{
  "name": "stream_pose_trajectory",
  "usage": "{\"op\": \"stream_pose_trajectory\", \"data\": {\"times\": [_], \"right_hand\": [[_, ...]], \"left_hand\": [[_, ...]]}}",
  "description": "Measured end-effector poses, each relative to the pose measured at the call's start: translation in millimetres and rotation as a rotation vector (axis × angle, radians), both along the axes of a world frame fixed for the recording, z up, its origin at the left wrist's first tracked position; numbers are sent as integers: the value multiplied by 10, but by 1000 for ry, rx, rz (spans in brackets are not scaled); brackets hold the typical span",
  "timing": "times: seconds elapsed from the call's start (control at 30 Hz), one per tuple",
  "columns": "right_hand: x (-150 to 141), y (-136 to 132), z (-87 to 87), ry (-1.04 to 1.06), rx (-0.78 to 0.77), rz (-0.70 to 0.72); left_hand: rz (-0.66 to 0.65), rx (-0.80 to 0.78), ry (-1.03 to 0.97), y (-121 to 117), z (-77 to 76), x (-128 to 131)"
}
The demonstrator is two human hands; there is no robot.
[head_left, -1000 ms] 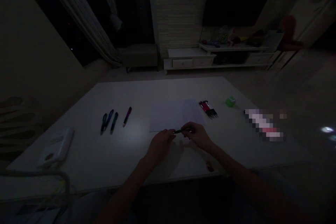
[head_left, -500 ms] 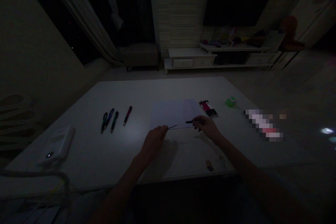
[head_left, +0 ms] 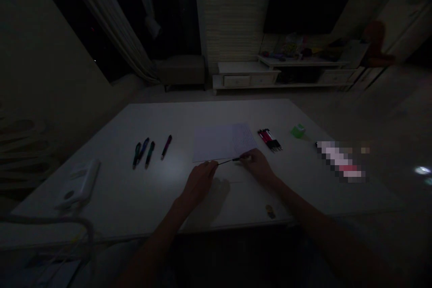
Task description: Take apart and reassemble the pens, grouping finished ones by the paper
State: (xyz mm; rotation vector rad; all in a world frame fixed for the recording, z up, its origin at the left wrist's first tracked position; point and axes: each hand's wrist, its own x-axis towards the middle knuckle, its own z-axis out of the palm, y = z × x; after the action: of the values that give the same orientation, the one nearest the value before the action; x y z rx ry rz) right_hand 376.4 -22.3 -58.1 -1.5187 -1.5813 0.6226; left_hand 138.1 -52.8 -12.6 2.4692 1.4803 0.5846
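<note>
From my end of the head camera, I have the left hand point(head_left: 201, 177) pinched on one end of a thin dark rod point(head_left: 225, 162), probably a pen refill, and the right hand point(head_left: 258, 166) closed on a black pen barrel point(head_left: 236, 159), both above the white table point(head_left: 209, 112) by the near edge of the written sheet of paper point(head_left: 216, 140). The rod's far tip points at the barrel's end; in this dim light I cannot tell whether it is inside or only meeting it. That is my main worry: a slightly crooked line between the two could make the rod catch on the rim and bend. So slim a piece could also twist out of the left fingertips, drop and roll, since the tabletop looks smooth. Pushing hard while misaligned might mark the paper if the tip slips down. The bundle of pens point(head_left: 270, 140) to the right lies near enough that a sudden jerk of the right hand might knock it, whereas the purple pen point(head_left: 166, 147) is well apart from the left hand.
</note>
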Motion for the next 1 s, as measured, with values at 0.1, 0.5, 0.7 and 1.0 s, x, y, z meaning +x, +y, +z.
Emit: {"op": "stream_pose_trajectory", "data": {"times": [0.1, 0.5, 0.7, 1.0], "right_hand": [[-26, -54, -27, -140, 73, 19], [-263, -402, 322, 59, 61, 282], [-174, -394, 354, 37, 31, 280], [-160, -323, 303, -32, 60, 179]], "left_hand": [[-5, 7, 3, -1, 7, 4], [-129, -38, 124, -61, -5, 100], [-99, -39, 148, -60, -22, 48], [-88, -87, 155, -32, -41, 13]]}}
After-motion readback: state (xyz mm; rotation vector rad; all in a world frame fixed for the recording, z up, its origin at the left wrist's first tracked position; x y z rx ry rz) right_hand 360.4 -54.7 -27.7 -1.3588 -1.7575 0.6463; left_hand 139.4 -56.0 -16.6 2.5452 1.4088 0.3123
